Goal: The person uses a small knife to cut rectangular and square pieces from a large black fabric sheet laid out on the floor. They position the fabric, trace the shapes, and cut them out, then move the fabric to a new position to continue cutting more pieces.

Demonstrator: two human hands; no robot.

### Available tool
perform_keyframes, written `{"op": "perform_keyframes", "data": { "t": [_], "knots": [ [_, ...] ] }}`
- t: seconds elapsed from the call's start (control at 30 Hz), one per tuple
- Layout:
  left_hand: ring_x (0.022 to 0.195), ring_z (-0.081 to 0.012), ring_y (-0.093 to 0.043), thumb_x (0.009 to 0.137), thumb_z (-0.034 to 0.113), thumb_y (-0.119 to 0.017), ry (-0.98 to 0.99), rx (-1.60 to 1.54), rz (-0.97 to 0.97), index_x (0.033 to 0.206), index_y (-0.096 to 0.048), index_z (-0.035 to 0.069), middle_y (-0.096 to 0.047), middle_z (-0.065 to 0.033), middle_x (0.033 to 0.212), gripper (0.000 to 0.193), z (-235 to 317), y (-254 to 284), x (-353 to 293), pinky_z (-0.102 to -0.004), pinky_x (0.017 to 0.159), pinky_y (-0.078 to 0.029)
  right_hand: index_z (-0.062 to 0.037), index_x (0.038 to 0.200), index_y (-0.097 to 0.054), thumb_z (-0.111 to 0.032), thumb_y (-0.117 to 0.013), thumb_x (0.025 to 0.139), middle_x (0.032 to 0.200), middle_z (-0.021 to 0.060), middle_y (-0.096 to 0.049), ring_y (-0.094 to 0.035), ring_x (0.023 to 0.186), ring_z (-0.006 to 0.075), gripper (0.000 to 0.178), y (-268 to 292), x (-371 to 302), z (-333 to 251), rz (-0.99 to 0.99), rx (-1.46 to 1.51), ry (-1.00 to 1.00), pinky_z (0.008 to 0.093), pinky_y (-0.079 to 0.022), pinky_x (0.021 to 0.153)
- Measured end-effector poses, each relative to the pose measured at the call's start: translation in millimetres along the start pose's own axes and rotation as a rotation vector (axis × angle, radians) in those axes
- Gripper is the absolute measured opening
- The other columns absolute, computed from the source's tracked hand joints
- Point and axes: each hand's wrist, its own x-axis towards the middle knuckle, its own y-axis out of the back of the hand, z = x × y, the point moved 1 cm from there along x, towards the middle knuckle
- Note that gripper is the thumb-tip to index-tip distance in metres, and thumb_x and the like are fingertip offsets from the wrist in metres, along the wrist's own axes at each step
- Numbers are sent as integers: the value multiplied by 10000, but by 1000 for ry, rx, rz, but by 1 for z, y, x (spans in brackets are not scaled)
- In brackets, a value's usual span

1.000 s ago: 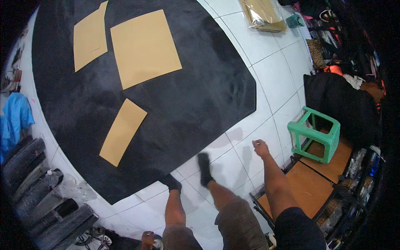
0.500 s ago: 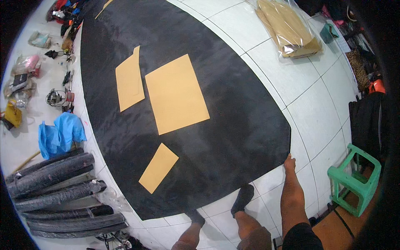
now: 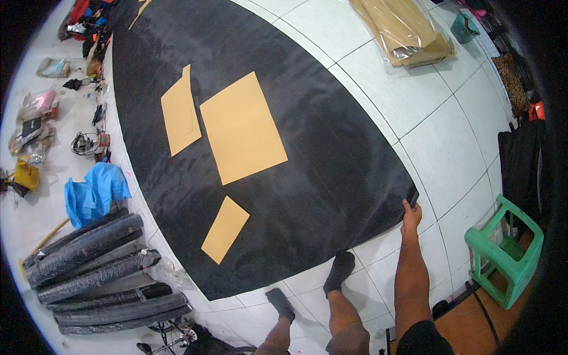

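A large black sheet of fabric or leather-like material is spread across the white tiled floor. At its near right corner, my right hand grips the edge, which is slightly lifted at the fingers. Three tan card pieces lie flat on the sheet: a big four-sided one, a narrower one with a pointed tab left of it, and a small rectangular one nearer to me. More thin tan card shows at the far left end. My left hand is out of view.
Wrapped dark rolls and a blue plastic bag sit at left. A green stool stands at right. A clear bag of tan card lies at far right. My socked feet are by the near edge.
My right hand has shifted slightly up and now grips further over the sheet's corner, which is raised. My left foot appears further clear of the sheet's edge. The whole view has shifted slightly.
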Motion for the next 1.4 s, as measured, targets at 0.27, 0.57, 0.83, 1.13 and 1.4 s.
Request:
{"op": "perform_keyframes", "data": {
  "t": [0.27,0.57,0.83,1.13,1.4],
  "knots": [
    [927,-273,-644,877,483,-554,50,-3,-39,1130,-607,56,-649,-132,1069,500,-51,15,-31,-477,797,-524,-13,1026,-619,-82,-722,810,959,98,-674,-634,862,218,249,28,31,-45,209,-314,142,346,-499,810],
    [963,-264,-643,903,548,-523,129,0,-73,1150,-611,61,-650,-127,1124,554,-213,-8,-63,-490,809,-525,-5,962,-643,-204,-604,907,931,222,-669,-637,884,405,210,38,-99,-106,-5,-1070,614,462,-501,800],
    [955,-413,-644,928,379,-536,25,-363,226,990,-689,6,-682,-242,989,408,-318,-4,-47,-460,858,-505,-18,910,-646,-203,-694,848,849,135,-677,-640,795,259,201,130,-386,-112,-552,-1242,659,376,-510,743],
    [946,-301,-667,887,369,-647,31,-813,356,994,-675,51,-703,-164,986,336,-493,59,-92,-386,857,-515,-20,1007,-619,-281,-708,879,789,86,-641,-621,602,196,304,211,-599,-92,-753,-1232,-24,348,-494,444],
    [831,-253,-644,866,331,-669,106,-980,463,977,-680,17,-674,-145,912,334,-582,55,-141,-368,737,-500,-62,1022,-580,-298,-695,898,812,69,-619,-631,638,219,290,101,-652,-117,-735,-1278,7,372,-528,498]
  ]
}}
